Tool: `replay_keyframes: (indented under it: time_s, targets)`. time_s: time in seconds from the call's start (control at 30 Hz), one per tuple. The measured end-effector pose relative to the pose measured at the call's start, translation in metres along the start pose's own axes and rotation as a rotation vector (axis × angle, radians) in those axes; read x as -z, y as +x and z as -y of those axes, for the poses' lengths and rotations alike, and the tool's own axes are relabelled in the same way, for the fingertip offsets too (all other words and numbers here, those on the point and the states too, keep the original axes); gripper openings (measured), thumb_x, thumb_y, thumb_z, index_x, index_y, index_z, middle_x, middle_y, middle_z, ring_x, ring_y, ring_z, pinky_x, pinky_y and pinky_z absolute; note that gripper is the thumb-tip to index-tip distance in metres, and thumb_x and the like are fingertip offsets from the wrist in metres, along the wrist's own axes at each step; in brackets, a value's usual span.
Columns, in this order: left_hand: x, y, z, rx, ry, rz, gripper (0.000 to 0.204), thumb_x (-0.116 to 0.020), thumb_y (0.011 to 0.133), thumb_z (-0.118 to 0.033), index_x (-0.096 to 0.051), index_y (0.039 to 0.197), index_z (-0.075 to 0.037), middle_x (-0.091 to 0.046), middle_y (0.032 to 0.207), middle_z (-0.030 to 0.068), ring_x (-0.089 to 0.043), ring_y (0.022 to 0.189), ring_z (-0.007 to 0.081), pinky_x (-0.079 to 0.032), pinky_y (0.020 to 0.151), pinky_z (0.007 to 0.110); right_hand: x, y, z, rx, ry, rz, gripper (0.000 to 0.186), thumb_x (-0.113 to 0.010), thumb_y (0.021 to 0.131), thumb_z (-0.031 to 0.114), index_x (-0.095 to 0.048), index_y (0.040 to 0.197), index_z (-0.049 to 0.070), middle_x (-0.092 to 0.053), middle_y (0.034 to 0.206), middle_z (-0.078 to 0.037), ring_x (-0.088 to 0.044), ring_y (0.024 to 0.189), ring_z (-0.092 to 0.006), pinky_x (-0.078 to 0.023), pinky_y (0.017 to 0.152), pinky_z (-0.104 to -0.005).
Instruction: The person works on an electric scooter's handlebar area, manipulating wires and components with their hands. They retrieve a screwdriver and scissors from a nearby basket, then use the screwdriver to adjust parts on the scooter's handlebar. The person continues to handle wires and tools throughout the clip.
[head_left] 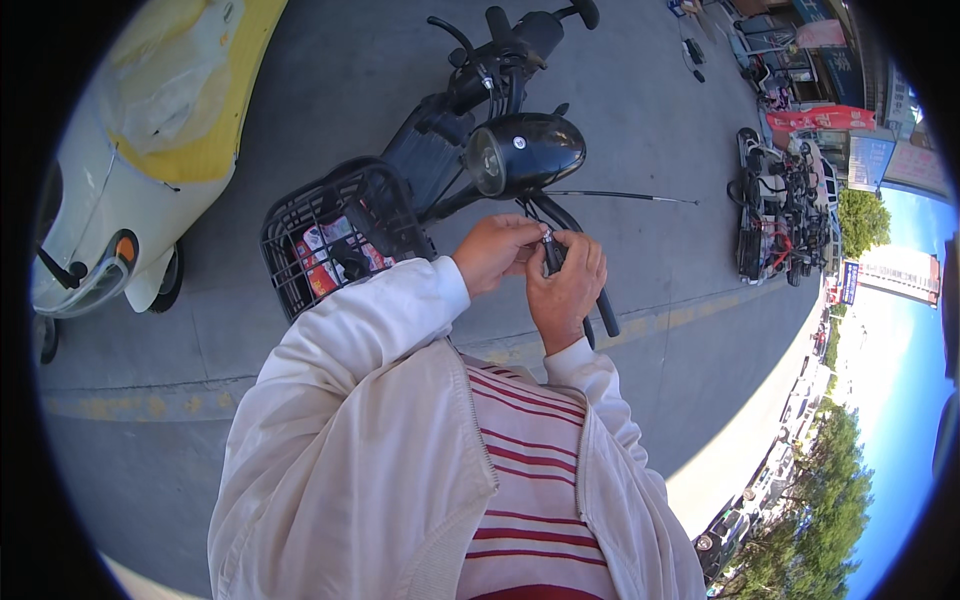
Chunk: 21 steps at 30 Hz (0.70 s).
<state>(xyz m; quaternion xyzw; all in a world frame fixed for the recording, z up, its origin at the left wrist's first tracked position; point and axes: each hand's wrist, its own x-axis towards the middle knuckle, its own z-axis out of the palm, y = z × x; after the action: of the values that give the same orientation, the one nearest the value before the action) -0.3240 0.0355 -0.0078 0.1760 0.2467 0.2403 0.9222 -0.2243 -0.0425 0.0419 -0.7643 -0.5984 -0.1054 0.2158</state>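
Both of my hands meet in front of a black electric scooter (430, 135), just below its round headlight (487, 163). Between them is a small black part with a silver tip (553, 255). My left hand (492, 255) pinches near the silver tip with thumb and fingers. Around the black part, my right hand (570, 290) is closed, its thumb beside the tip. A black handlebar end (607, 318) curves past the right hand. Just beyond the hands, a black cable (610, 194) sticks out to the right, its thin end loose. My fingers partly hide the held part.
A black wire basket (300, 235) with red and white packages sits left of my hands. Farther left stands a white and yellow vehicle (165, 215). Several parked two-wheelers (780, 205) stand at the right, near shopfronts. A faded yellow line (180, 403) crosses the grey pavement.
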Motion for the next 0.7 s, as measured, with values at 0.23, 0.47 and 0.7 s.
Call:
replay_keyframes:
  time_s: [0.23,0.47,0.7]
  targets:
    - [-0.002,0.0002,0.0016,-0.004,0.006,-0.046,0.018,-0.059,0.096,-0.021,-0.063,0.1,-0.004,-0.066,0.091,0.0059,-0.066,0.08,0.0141,-0.055,0.073,0.029,-0.0015,-0.0006,-0.0002,-0.017,-0.011,0.001,0.028,-0.073,0.074,0.017,-0.061,0.099,0.012,-0.058,0.104,-0.008,-0.055,0.099,-0.0306,-0.041,0.084,-0.0431]
    - [0.0012,-0.0004,0.0015,-0.021,-0.004,0.004,0.019,-0.057,0.097,-0.021,-0.064,0.101,-0.003,-0.066,0.09,0.0058,-0.066,0.081,0.0145,-0.055,0.073,0.029,-0.0038,-0.0007,0.0021,-0.054,-0.026,-0.018,0.027,-0.073,0.073,0.017,-0.061,0.097,0.013,-0.058,0.103,-0.006,-0.055,0.099,-0.0295,-0.04,0.084,-0.0422]
    - [0.0025,0.0024,0.0024,-0.038,-0.005,-0.009,0.019,-0.061,0.094,-0.018,-0.063,0.103,-0.001,-0.066,0.092,0.0066,-0.065,0.081,0.0148,-0.054,0.075,0.03,-0.0075,-0.0009,0.0043,-0.051,-0.06,-0.033,0.027,-0.073,0.072,0.015,-0.06,0.095,0.014,-0.059,0.101,-0.005,-0.055,0.097,-0.0286,-0.04,0.082,-0.0417]
